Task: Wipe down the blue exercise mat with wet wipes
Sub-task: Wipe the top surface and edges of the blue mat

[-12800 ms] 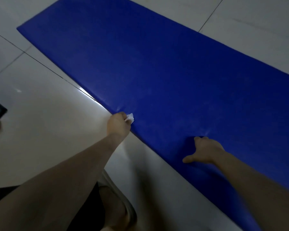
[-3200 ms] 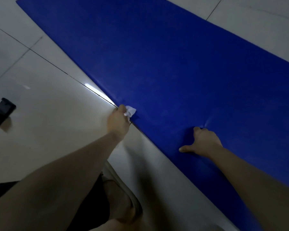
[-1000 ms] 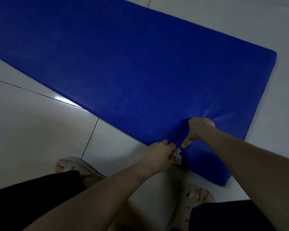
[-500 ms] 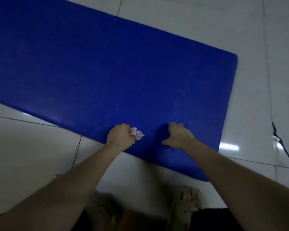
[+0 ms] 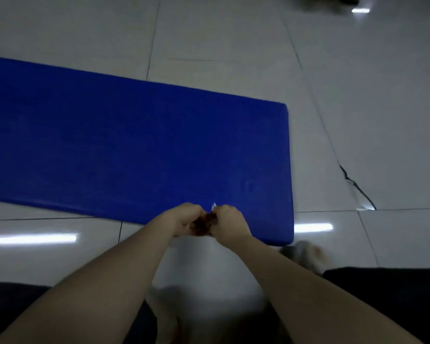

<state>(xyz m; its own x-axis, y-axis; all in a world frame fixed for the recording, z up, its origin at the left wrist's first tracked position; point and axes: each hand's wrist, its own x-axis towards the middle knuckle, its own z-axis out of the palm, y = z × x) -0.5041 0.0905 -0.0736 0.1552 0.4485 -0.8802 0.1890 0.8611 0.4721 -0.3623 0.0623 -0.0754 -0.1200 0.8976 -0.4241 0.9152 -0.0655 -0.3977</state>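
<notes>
Mat [image 5: 134, 150] lies flat on the tiled floor [image 5: 233, 40], right end in view, left end cut off by the picture edge. Left hand [image 5: 181, 219] and right hand [image 5: 230, 223] meet over the mat's near edge, close to its right corner, fingers curled in, knuckles almost touching. Wipe [image 5: 213, 206] shows only as a small white tip poking up between them. Both hands appear to pinch it; the rest is hidden.

Progress is hard to read: no wet streaks or dirt show on the mat in this dim light. Judging by position, wiping has reached the right end of the near edge, and the wipe is probably being refolded. The mat's top and far edge may be left, can't confirm.

Half a second ago the right hand pressed on the mat and the left alone held the wipe at the edge. Now both are off the surface and joined.

Blurred foot [image 5: 303, 254] sits just off the mat's near right corner.
</notes>
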